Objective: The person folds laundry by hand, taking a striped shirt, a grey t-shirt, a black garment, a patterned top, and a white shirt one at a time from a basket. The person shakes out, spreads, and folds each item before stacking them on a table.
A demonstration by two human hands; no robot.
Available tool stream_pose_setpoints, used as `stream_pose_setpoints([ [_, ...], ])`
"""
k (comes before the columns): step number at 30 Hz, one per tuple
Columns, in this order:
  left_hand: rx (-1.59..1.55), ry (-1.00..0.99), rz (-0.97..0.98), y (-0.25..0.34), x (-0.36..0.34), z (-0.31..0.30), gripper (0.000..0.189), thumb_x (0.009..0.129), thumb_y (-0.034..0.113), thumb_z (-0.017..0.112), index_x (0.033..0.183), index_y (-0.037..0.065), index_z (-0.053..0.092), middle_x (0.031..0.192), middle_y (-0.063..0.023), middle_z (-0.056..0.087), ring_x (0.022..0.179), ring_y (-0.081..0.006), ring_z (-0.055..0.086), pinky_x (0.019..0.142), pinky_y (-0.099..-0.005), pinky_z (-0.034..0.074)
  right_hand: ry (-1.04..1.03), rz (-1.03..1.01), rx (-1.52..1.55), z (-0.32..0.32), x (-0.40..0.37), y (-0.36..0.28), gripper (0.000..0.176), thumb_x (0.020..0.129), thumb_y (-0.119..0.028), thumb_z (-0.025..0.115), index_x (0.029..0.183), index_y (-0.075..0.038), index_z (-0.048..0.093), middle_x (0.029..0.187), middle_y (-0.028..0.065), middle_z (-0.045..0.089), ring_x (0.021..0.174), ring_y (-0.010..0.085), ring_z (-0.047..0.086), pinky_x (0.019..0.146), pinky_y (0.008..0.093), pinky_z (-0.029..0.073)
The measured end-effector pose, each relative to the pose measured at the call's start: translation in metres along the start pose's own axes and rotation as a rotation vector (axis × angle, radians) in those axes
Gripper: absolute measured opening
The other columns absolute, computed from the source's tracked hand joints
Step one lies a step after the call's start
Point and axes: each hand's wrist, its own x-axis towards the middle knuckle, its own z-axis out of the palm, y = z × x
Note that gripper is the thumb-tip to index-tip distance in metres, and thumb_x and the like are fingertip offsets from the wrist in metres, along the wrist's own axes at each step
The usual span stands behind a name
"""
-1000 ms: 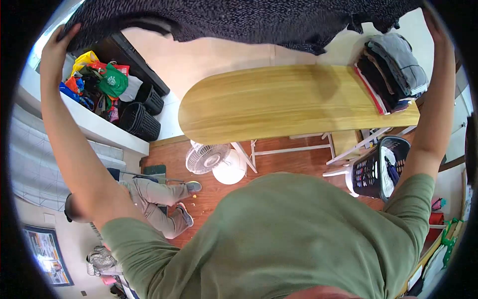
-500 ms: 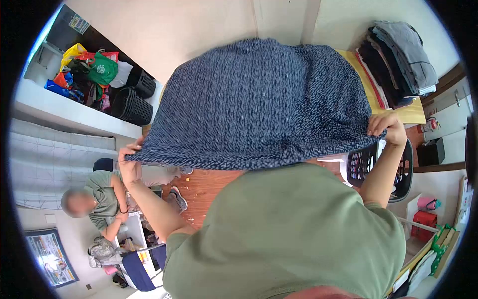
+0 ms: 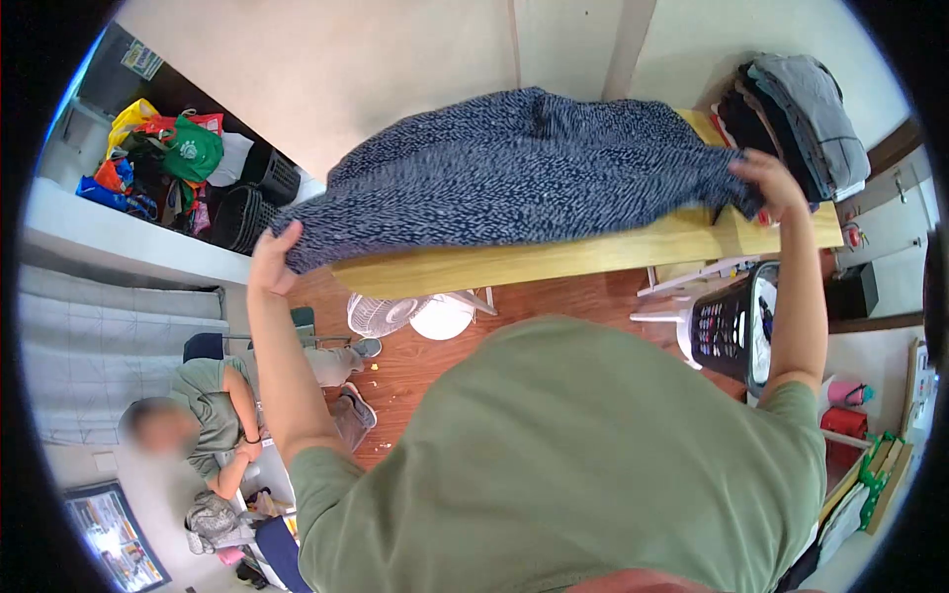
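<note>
The left hand (image 3: 272, 262) is closed around one end of a dark blue cloth with pale flecks (image 3: 494, 193), its thumb laid over the upper face and its fingers mostly hidden behind the fabric. The right hand (image 3: 776, 188) grips the opposite end, thumb and fingers drawn together on a bunched bit of the edge; how tightly they press cannot be told. Between the two hands the cloth stretches wide, its near edge sagging a little and its far part humped up in folds beyond them.

Under the cloth, between the hands, runs a yellow wooden worktop (image 3: 474, 269), its near edge bare. How much of the cloth rests on it is hard to tell. Just beyond the right hand stands a stack of folded clothes (image 3: 806, 119), grey on top. Below the right hand, closer to the body, is a black basket (image 3: 727, 331) with pale fabric inside. A fan (image 3: 381, 314) stands on the floor, to the right of the left hand and lower. Beyond the left hand lie colourful bags (image 3: 193, 148), well apart from it. A seated person (image 3: 213, 395) is near the left forearm in the view, forearms crossed.
</note>
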Motion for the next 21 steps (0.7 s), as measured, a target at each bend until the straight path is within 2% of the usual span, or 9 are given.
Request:
stream_pose_setpoints([
  [4,-0.049,-0.079,0.079,0.039,0.006,-0.003,0.029,0.089,0.012,0.063,0.115,0.000,0.056,0.113,-0.0110,0.064,0.103,-0.0241,0.062,0.091,-0.0402,0.051,0.134,-0.178,0.399,0.003,-0.013,-0.068,0.034,0.090,-0.023,0.063,0.114,0.001,0.058,0.106,0.0098,0.067,0.091,0.0189,0.066,0.084,0.0317,0.052],
  [8,-0.059,0.003,-0.031,0.074,0.060,-0.016,0.028,0.091,0.013,0.061,0.116,0.001,0.056,0.113,-0.0101,0.063,0.107,-0.0244,0.060,0.093,-0.0416,0.049,0.349,-0.130,-0.143,-0.013,0.053,-0.100,0.049,0.086,-0.035,0.067,0.118,0.001,0.057,0.111,0.0125,0.064,0.101,0.0221,0.060,0.091,0.0344,0.047],
  [10,-0.046,0.081,0.161,0.118,0.083,-0.021,0.028,0.092,0.015,0.061,0.116,0.002,0.056,0.114,-0.0111,0.063,0.109,-0.0250,0.059,0.095,-0.0415,0.048,0.233,-0.183,-0.201,-0.058,0.104,-0.122,0.047,0.085,-0.038,0.068,0.114,-0.001,0.061,0.107,0.0098,0.065,0.095,0.0229,0.060,0.089,0.0337,0.046],
  [12,-0.074,-0.017,0.284,0.160,0.090,-0.013,0.029,0.092,0.017,0.061,0.115,0.002,0.056,0.116,-0.0116,0.063,0.109,-0.0251,0.060,0.096,-0.0410,0.047,0.459,-0.176,-0.538,-0.089,0.122,-0.167,0.032,0.087,-0.042,0.066,0.091,-0.011,0.066,0.078,-0.0040,0.058,0.061,0.0078,0.041,0.057,0.0217,0.034],
  [13,-0.088,0.012,0.313,0.177,0.095,-0.014,0.029,0.091,0.017,0.062,0.115,0.001,0.055,0.117,-0.0116,0.062,0.109,-0.0248,0.059,0.097,-0.0406,0.047,0.795,0.005,-0.257,-0.027,0.078,-0.217,0.043,0.081,-0.021,0.075,0.117,-0.002,0.062,0.098,0.0134,0.067,0.088,0.0241,0.059,0.082,0.0393,0.047],
  [16,-0.050,0.098,0.339,0.199,0.083,-0.004,0.031,0.092,0.014,0.061,0.119,-0.001,0.054,0.119,-0.0110,0.062,0.110,-0.0235,0.059,0.098,-0.0395,0.046,0.384,-0.239,-0.033,-0.063,0.093,-0.234,0.034,0.090,-0.024,0.064,0.117,-0.002,0.061,0.114,0.0128,0.061,0.094,0.0196,0.059,0.074,0.0319,0.049],
  [19,0.042,0.049,0.294,0.179,0.064,-0.010,0.035,0.092,0.012,0.059,0.125,0.002,0.052,0.121,-0.0108,0.060,0.110,-0.0230,0.059,0.096,-0.0401,0.047,0.363,-0.173,0.106,-0.053,0.083,-0.219,0.033,0.094,-0.022,0.059,0.122,-0.005,0.058,0.120,0.0127,0.058,0.101,0.0172,0.059,0.077,0.0337,0.052],
  [20,0.068,0.126,0.272,0.161,0.054,-0.009,0.039,0.092,0.009,0.058,0.130,0.004,0.048,0.123,-0.0113,0.058,0.110,-0.0230,0.058,0.096,-0.0398,0.047,0.273,-0.277,-0.028,-0.094,0.110,-0.174,0.032,0.086,-0.046,0.066,0.092,-0.015,0.067,0.072,-0.0075,0.052,0.059,0.0044,0.036,0.052,0.0205,0.028],
  [21,0.096,0.115,0.255,0.138,0.044,-0.012,0.041,0.092,0.008,0.058,0.131,0.004,0.046,0.123,-0.0111,0.057,0.109,-0.0227,0.058,0.095,-0.0393,0.047,0.336,-0.223,-0.107,-0.076,0.093,-0.152,0.033,0.086,-0.046,0.065,0.093,-0.014,0.067,0.072,-0.0084,0.053,0.059,0.0039,0.036,0.052,0.0195,0.028],
])
